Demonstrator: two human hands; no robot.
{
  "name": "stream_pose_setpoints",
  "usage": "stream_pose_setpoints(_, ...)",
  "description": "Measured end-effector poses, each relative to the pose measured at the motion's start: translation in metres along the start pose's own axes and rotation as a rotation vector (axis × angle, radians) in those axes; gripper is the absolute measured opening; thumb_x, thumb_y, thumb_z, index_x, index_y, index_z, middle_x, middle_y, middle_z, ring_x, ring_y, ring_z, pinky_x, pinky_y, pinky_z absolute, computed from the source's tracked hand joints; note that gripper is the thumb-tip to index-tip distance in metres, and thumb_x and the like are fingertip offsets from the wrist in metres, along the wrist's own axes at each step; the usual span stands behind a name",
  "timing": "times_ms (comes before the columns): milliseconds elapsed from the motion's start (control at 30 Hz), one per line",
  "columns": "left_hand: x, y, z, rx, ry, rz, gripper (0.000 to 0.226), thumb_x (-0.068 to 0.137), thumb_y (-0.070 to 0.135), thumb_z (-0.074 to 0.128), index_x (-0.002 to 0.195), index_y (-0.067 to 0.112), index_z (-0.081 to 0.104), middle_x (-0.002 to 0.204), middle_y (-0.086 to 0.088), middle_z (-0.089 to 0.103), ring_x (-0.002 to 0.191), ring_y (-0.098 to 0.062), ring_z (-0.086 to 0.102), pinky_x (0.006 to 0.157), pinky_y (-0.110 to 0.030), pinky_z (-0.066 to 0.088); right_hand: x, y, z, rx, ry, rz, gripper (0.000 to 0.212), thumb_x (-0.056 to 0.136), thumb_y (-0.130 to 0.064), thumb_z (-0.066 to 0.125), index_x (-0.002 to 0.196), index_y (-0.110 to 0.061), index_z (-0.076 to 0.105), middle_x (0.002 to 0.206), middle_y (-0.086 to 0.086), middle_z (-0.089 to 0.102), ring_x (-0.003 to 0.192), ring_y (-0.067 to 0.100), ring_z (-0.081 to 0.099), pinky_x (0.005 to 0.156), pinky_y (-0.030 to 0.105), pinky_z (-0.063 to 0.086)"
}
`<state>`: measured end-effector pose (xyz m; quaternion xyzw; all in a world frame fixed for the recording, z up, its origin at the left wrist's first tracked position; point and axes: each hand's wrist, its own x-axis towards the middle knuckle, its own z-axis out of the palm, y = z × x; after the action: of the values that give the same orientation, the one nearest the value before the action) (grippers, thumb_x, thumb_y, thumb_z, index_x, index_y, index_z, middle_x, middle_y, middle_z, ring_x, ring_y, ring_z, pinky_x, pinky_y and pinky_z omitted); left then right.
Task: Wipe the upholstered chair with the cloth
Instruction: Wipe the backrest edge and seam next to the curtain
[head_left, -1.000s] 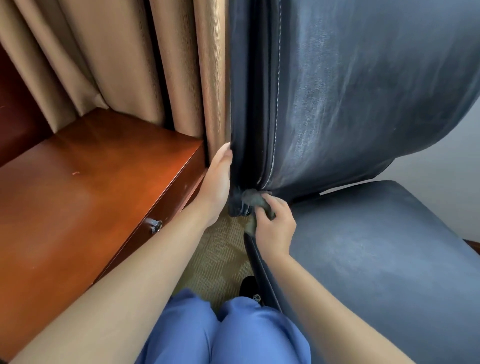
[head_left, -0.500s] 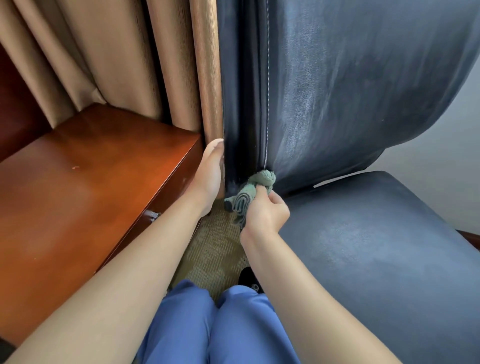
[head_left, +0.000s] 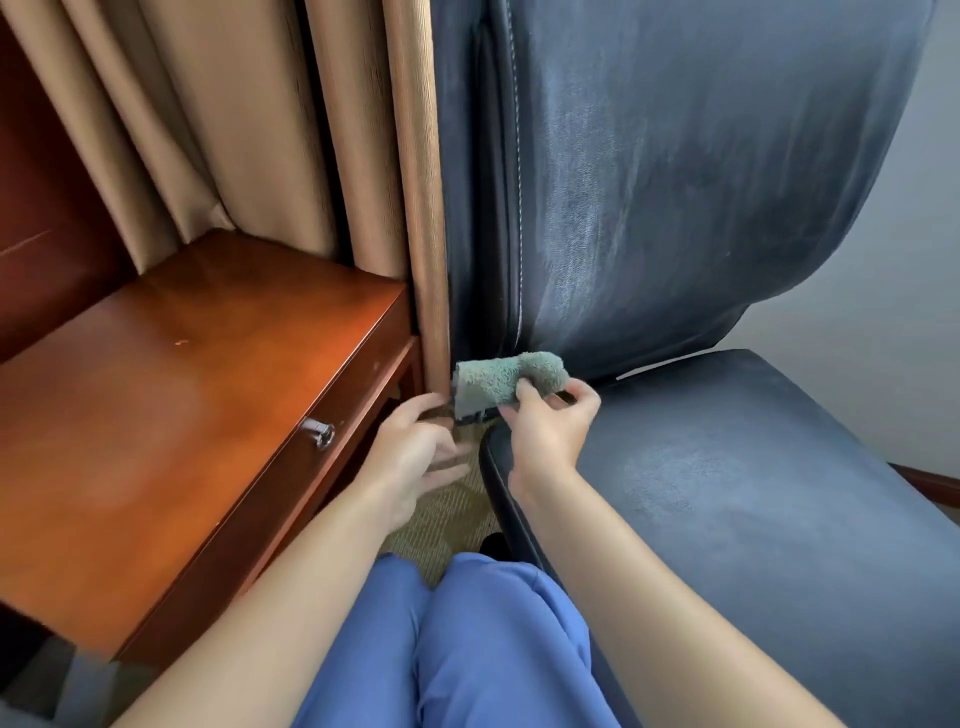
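Note:
The dark blue upholstered chair (head_left: 701, 208) fills the right side, its backrest upright and its seat (head_left: 753, 493) below, both with pale streaks. A folded grey-green cloth (head_left: 498, 382) sits at the bottom left corner of the backrest. My right hand (head_left: 545, 431) pinches the cloth's lower right edge between thumb and fingers. My left hand (head_left: 415, 452) hovers just left of it, blurred, fingers loosely spread, holding nothing and off the chair.
A reddish wooden desk (head_left: 182, 389) with a metal drawer knob (head_left: 321, 432) stands to the left. Tan curtains (head_left: 260, 130) hang behind it, against the chair's edge. Carpet (head_left: 447, 519) shows in the narrow gap. My blue-trousered knees (head_left: 457, 639) are at the bottom.
My left hand has let go of the backrest's edge and dropped down. My right hand has drawn the cloth out from the backrest's lower corner, and more of it now shows.

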<state>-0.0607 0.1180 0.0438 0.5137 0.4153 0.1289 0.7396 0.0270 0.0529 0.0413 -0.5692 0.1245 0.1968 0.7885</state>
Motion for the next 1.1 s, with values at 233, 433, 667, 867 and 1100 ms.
stream_pose_setpoints(233,-0.016,0.034,0.028,-0.247,-0.03,0.253,0.027,0.093,0.007,0.055,0.119,0.011,0.06,0.116,-0.013,0.066,0.104,-0.029,0.064,0.093,-0.035,0.052,-0.023,-0.033,0.005,-0.154,-0.102,-0.278,0.013,0.086,-0.023,0.066,0.089,-0.028,0.055,0.09,0.0,0.065,0.078,0.016,0.067,0.067,0.023,0.055)
stream_pose_setpoints(433,-0.005,0.09,0.051,-0.234,0.075,0.494,0.005,0.088,0.016,0.066,0.09,0.012,0.066,0.093,-0.007,0.07,0.091,-0.017,0.068,0.077,-0.022,0.056,-0.016,-0.08,0.029,-0.297,-0.08,-0.548,0.016,0.083,-0.034,0.069,0.088,-0.024,0.057,0.078,-0.01,0.063,0.076,0.006,0.063,0.073,0.018,0.05)
stream_pose_setpoints(667,0.029,0.112,0.061,-0.05,0.288,0.54,0.007,0.078,0.007,0.072,0.077,0.007,0.066,0.082,-0.011,0.069,0.085,-0.025,0.07,0.069,-0.029,0.059,0.007,-0.097,0.051,-0.422,-0.049,-0.615,0.017,0.086,-0.023,0.065,0.082,-0.013,0.051,0.065,-0.009,0.054,0.059,0.001,0.05,0.053,0.009,0.039)
stream_pose_setpoints(867,0.057,0.063,0.064,-0.036,0.3,0.412,0.008,0.074,0.005,0.072,0.077,0.012,0.069,0.084,-0.011,0.072,0.082,-0.025,0.071,0.08,-0.043,0.058,0.029,-0.048,0.028,-0.436,0.029,-0.567,0.018,0.087,-0.015,0.063,0.077,-0.01,0.048,0.061,-0.008,0.051,0.054,0.002,0.047,0.05,0.005,0.035)
stream_pose_setpoints(1100,0.077,0.04,0.064,0.009,0.347,0.435,0.014,0.071,0.016,0.073,0.085,0.012,0.072,0.082,-0.005,0.072,0.083,-0.021,0.07,0.08,-0.041,0.058,0.043,-0.017,0.025,-0.378,0.067,-0.567,0.026,0.086,-0.013,0.064,0.07,-0.016,0.043,0.059,-0.006,0.046,0.053,0.004,0.043,0.056,0.009,0.037)
